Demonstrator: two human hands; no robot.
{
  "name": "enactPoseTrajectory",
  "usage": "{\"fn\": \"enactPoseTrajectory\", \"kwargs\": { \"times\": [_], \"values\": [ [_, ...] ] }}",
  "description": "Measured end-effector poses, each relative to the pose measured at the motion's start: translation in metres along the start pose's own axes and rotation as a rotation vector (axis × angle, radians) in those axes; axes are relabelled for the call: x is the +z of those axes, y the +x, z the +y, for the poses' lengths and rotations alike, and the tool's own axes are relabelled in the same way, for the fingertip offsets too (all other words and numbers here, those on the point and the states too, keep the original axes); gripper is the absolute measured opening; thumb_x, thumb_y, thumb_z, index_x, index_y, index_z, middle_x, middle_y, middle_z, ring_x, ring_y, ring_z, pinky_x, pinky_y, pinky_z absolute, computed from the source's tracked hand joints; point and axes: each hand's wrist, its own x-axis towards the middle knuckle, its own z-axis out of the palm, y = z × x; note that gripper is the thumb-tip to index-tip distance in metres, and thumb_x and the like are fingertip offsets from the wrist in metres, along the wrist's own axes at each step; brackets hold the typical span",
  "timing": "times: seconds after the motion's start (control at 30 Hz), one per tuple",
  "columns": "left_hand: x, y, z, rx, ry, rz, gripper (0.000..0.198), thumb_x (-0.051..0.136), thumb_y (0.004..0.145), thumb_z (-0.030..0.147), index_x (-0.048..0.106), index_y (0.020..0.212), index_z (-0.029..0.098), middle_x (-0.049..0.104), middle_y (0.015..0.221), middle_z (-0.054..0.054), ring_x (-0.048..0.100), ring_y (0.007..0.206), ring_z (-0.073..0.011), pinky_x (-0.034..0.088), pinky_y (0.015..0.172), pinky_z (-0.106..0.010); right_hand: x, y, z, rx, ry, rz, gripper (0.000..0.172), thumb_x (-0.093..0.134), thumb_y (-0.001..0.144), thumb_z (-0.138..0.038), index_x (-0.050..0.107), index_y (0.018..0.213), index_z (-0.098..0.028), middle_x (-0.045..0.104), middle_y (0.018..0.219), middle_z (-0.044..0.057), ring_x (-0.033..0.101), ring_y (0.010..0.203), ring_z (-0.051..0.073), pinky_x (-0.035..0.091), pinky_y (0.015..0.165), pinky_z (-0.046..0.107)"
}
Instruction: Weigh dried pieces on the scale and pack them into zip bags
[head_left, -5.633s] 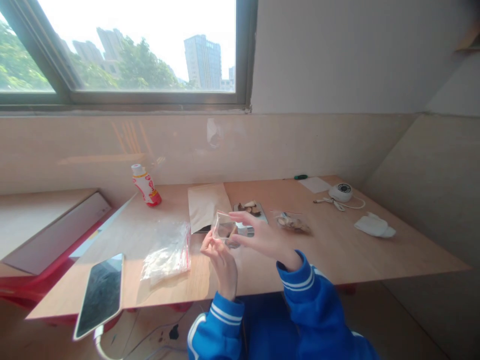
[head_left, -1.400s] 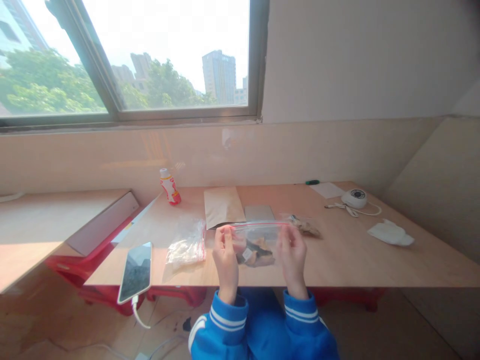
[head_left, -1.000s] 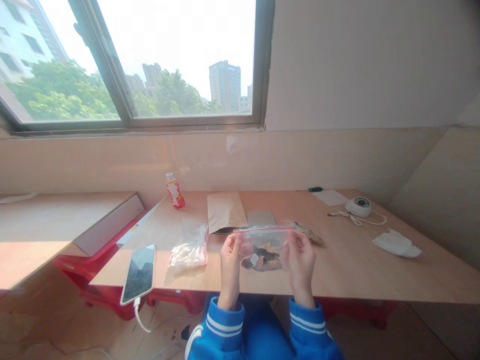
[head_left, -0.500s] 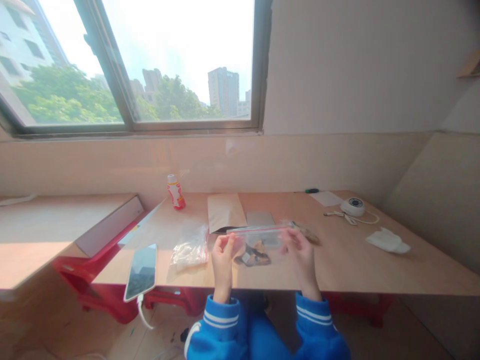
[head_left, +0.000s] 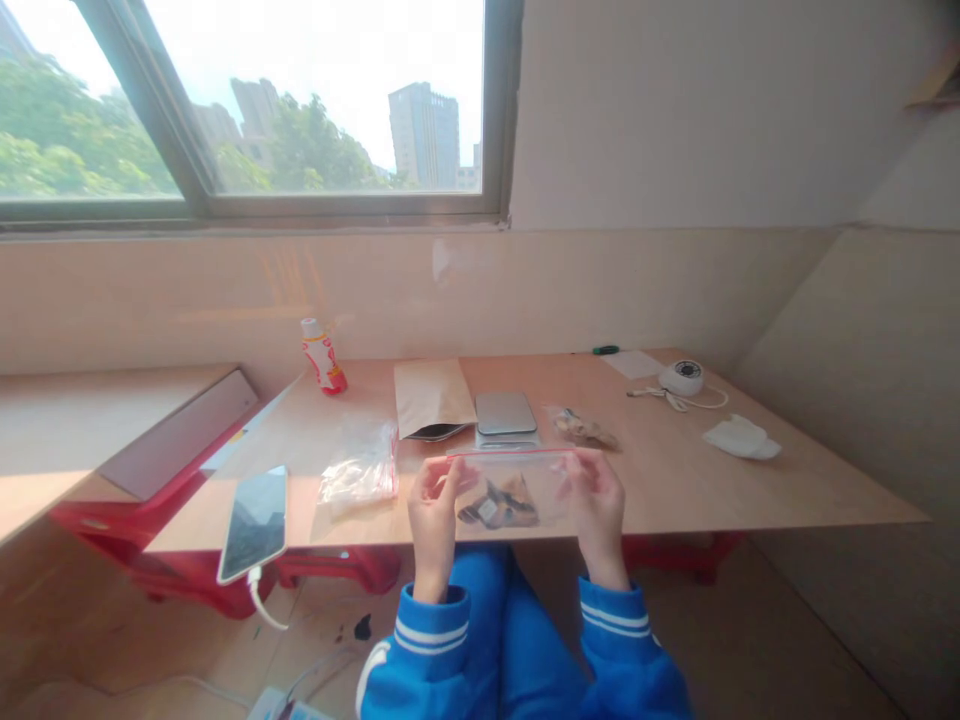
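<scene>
Head view, left hand: the left hand is closed in a pinch, thumb and fingertips gripping the left end of the zip bag.
Head view, right hand: the right hand pinches the bag's right end in the same way, so neither hand is free.
Where the bag is: held in the air between the hands, over the near edge of the bench, with its mouth upward.
Step in hand, as I judge it: the fingers are working along the red zip strip. It would go best with the strip pulled level and taut, the contents hanging well below it, and the pinch travelling from one end to the other so no gap is left.
Bag material: thin, clear, glossy film, rectangular and slightly creased.
Contents: dark brown and tan irregular pieces bunched at the bottom; what they are I cannot tell.
Just left on the bench: a limp stack of empty clear bags with red edges, and a flat glossy smartphone on a cable.
Behind: a matt brown paper envelope, a flat silver metal device and a second filled bag.
Far side: a red and white plastic bottle, a round white gadget and a soft white cloth.
</scene>
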Motion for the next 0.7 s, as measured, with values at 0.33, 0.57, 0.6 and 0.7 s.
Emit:
{"fn": "enactPoseTrajectory", "kwargs": {
  "times": [0.33,0.57,0.6,0.7],
  "values": [
    [0.016,0.012,-0.023,-0.057,-0.102,-0.083,0.028,0.064,0.079,0.044,0.061,0.087,0.017,0.062,0.079,0.0,0.062,0.077,-0.0133,0.049,0.072,-0.024,0.009,0.009,0.005,0.007,-0.083,-0.07,0.034,0.053,0.085,-0.049,0.064,0.094,-0.018,0.063,0.068,0.001,0.052,0.054,0.011,0.046,0.053,0.023],
    [0.009,0.018,-0.027,0.005,0.002,-0.049,0.028,0.064,0.079,0.045,0.06,0.08,0.017,0.059,0.074,0.001,0.058,0.073,-0.0131,0.045,0.069,-0.022,0.012,0.007,0.004,0.019,-0.105,-0.115,0.033,0.06,0.08,-0.049,0.063,0.089,-0.018,0.06,0.07,0.0,0.053,0.057,0.012,0.048,0.052,0.023],
    [0.008,0.018,-0.025,0.02,0.032,-0.033,0.029,0.063,0.079,0.045,0.059,0.079,0.017,0.058,0.073,0.001,0.057,0.072,-0.0129,0.044,0.069,-0.022,0.012,0.007,0.004,0.02,-0.107,-0.127,0.032,0.061,0.079,-0.049,0.063,0.087,-0.018,0.059,0.07,0.0,0.054,0.057,0.013,0.048,0.053,0.024],
    [0.007,0.018,-0.018,0.068,0.134,0.006,0.03,0.061,0.08,0.047,0.06,0.079,0.017,0.058,0.071,0.001,0.055,0.069,-0.0128,0.043,0.067,-0.022,0.011,0.008,0.005,-0.002,-0.131,-0.131,0.029,0.064,0.077,-0.046,0.063,0.08,-0.017,0.059,0.071,0.001,0.056,0.061,0.013,0.049,0.055,0.024]
  ]
}}
